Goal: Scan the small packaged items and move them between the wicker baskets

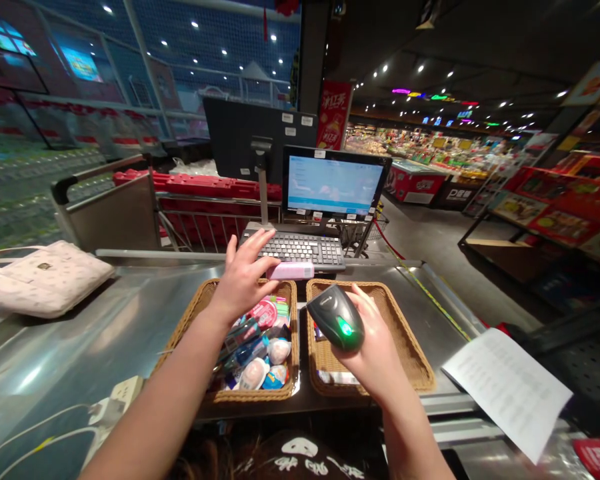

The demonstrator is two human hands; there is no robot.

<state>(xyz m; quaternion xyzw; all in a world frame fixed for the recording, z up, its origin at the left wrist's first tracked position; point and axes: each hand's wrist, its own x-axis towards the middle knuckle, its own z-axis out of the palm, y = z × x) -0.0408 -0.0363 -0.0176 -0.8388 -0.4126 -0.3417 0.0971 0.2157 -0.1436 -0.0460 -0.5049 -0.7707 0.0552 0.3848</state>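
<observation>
My right hand [375, 350] grips a black barcode scanner [337, 317] with a green light, held over the right wicker basket [410, 347]. My left hand [243, 277] pinches a small pink box [291, 270] between thumb and fingers, with the other fingers spread, above the left wicker basket [193, 320]. That basket holds several small packaged items [257, 353]. Just beyond the hands sits a black keyboard [305, 250], and behind it a lit till screen [334, 183].
A steel checkout counter [80, 333] carries a pale handbag [40, 277] at the left and a power strip [123, 393] near me. A printed sheet [507, 387] lies at the right. Red shopping baskets [195, 187] and a metal rail stand behind; shop aisles stretch right.
</observation>
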